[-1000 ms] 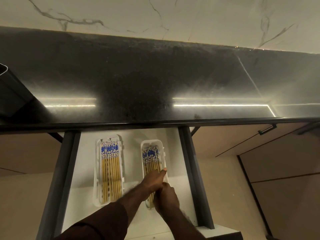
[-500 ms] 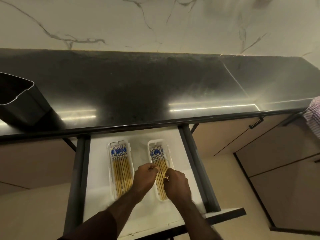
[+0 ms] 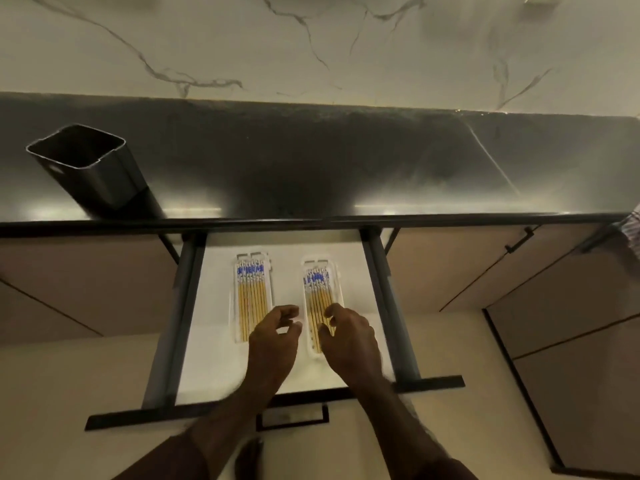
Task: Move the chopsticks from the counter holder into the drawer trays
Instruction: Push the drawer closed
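Note:
Two white trays lie side by side in the open drawer (image 3: 214, 327). The left tray (image 3: 236, 299) holds a neat row of yellow chopsticks (image 3: 252, 296) with blue-patterned tops. The right tray (image 3: 340, 296) holds another row of chopsticks (image 3: 317, 299). My left hand (image 3: 275, 337) hovers between the trays with loosely curled fingers, holding nothing. My right hand (image 3: 349, 337) hangs over the near end of the right tray, fingers loosely curled above the chopsticks, and hides their lower ends. The dark square holder (image 3: 93, 168) stands on the counter at the left; no chopsticks show in it.
The black counter (image 3: 311, 168) runs across the view under a marble wall. The drawer's dark front edge (image 3: 277, 400) with its handle (image 3: 292, 417) is right below my forearms. Closed cabinet doors (image 3: 485, 271) flank the drawer. A patterned sleeve (image 3: 632, 230) shows at the right edge.
My hands have drawn apart and back from the right tray's chopsticks, fingers loosened. The view has pulled back, so the holder and the drawer front now show.

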Available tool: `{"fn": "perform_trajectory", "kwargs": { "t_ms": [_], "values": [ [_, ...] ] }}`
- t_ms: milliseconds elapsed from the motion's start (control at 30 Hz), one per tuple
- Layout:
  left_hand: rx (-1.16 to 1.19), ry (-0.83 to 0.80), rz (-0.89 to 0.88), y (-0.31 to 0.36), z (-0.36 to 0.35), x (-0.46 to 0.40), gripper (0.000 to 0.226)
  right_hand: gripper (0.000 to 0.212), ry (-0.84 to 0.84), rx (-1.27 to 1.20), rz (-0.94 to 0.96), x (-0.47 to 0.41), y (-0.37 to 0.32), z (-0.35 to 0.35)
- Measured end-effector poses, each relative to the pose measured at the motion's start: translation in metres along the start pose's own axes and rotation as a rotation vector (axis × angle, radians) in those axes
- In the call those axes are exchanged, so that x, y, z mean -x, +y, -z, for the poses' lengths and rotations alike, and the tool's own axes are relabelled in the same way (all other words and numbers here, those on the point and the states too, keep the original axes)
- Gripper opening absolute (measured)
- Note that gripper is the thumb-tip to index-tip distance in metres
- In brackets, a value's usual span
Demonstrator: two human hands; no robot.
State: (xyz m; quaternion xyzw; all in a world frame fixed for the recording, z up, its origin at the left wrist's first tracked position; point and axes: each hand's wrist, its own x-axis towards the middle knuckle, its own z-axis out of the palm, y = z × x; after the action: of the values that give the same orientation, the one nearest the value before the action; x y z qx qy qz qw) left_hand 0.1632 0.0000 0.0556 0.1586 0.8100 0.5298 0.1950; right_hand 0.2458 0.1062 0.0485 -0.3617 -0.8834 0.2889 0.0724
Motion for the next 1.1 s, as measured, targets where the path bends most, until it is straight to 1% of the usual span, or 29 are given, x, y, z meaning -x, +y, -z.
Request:
{"fn": "perform_trajectory", "kwargs": {
  "t_ms": [233, 367, 567, 733, 900, 1100],
  "values": [
    [-0.029, 0.090, -0.096, -0.014, 0.003, 0.067, 0.031, 0.035, 0.024, -0.087, -0.016, 0.072, 0.017, 0.000],
    [-0.117, 0.119, -0.199, -0.024, 0.011, 0.090, 0.040, 0.031, 0.066, -0.115, 0.051, 0.102, 0.018, -0.007],
    [-0.226, 0.039, -0.344, -0.053, 0.029, 0.109, 0.040, 0.026, 0.101, -0.041, 0.153, 0.137, 0.014, -0.029],
    [-0.299, -0.031, -0.461, -0.085, 0.047, 0.124, 0.039, 0.029, 0.087, 0.035, 0.138, 0.159, 0.013, -0.064],
    [-0.342, -0.074, -0.466, -0.113, 0.063, 0.141, 0.038, 0.027, 0.038, 0.131, 0.123, 0.172, 0.011, -0.096],
    [-0.385, -0.066, -0.473, -0.132, 0.068, 0.141, 0.040, 0.023, 0.011, 0.239, 0.222, 0.170, 0.011, -0.127]
  ]
}}
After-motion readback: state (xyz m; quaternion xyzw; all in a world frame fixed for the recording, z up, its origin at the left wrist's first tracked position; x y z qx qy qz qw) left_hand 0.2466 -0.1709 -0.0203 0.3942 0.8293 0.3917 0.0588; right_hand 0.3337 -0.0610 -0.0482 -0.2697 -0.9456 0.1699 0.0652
